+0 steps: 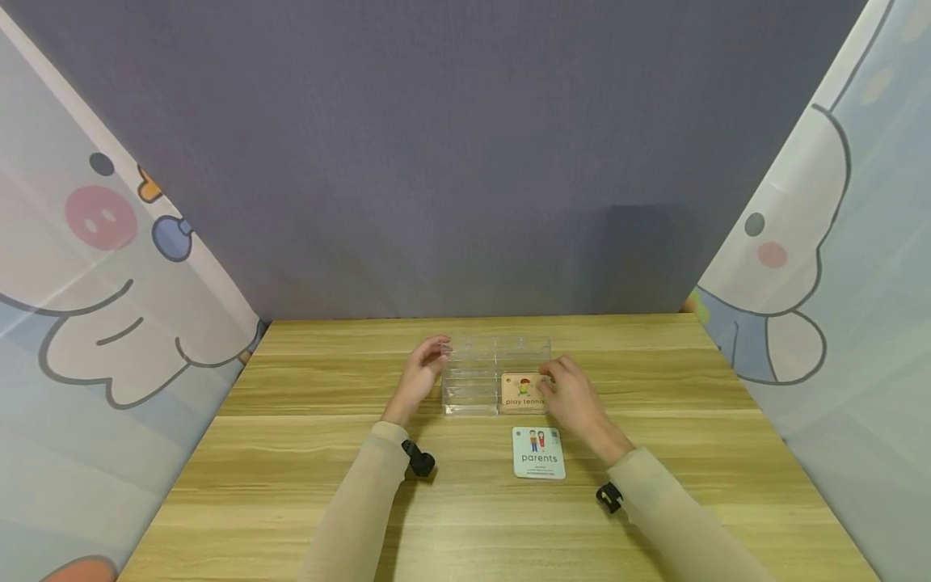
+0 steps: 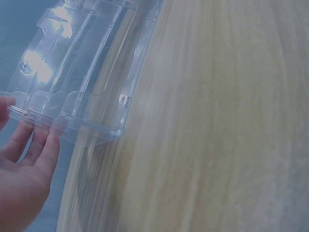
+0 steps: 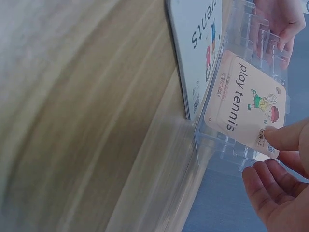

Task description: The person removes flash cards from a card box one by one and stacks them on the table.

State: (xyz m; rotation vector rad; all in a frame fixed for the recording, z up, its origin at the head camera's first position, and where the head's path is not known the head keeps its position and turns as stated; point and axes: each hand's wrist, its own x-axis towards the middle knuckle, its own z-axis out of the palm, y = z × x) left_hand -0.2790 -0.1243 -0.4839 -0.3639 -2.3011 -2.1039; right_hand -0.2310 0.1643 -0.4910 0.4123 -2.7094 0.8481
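Note:
A clear plastic card rack (image 1: 469,378) with stepped slots stands on the wooden table. At its left side my left hand (image 1: 420,373) holds the edge, with fingers (image 2: 41,147) along the rim in the left wrist view. My right hand (image 1: 575,398) pinches the right upper corner of a peach card (image 1: 518,401) printed "play tennis", thumb on its front. That card sits in the right column of the rack, and another peach card edge shows beneath it in the right wrist view. The rack's left column holds no cards.
Just in front of the rack lies a pale stack of cards (image 1: 538,466), the top one reading "parents". A dark grey panel (image 1: 465,162) rises behind the wooden table (image 1: 291,453), and cartoon-print curtains (image 1: 873,267) flank it. Each wrist wears a small black device.

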